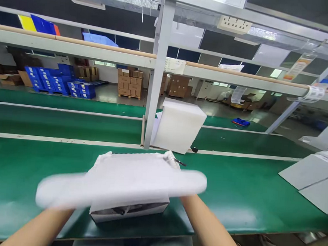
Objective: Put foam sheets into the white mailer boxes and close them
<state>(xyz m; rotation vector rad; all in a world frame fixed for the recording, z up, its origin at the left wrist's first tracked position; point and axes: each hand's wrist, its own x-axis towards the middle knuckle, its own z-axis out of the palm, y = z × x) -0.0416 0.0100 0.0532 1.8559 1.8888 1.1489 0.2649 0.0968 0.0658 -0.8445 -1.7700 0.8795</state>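
Two hands [170, 159] — forward, well apart.

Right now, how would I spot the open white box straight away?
Start with the long green workbench. At its near side, between the person's forearms, sits the white cardboard box. Unlike the white boxes at right, it gapes, showing something dark inside.

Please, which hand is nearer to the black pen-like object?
The right. The black pen-like object sticks out beside the right hand; the left hand is farther away, across the white panel.
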